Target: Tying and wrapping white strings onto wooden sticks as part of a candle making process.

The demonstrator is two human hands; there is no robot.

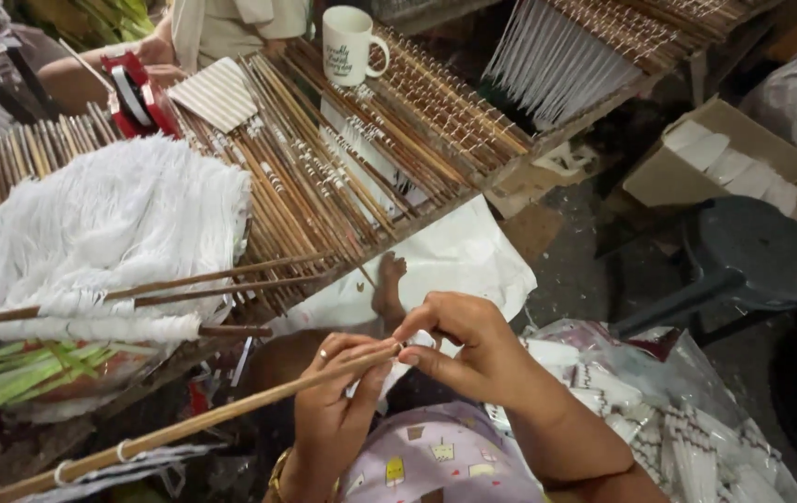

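My left hand (335, 402) grips the near end of a long bamboo stick (184, 428) that slants down to the lower left, with white thread loops hanging from it. My right hand (459, 349) pinches the tip of the same stick with thumb and forefinger, fingers curled. A ring shows on a left finger. A bare foot (387, 284) rests on white paper (459, 256) just beyond my hands.
A bamboo rack (343, 177) holds many sticks wound with white thread. A heap of white thread (101, 233) lies on the left, with a white mug (347, 45) and a red tape dispenser (138, 93) behind. Another person's arm (101, 65) sits top left. A black stool (752, 256) and cardboard box (724, 158) stand right.
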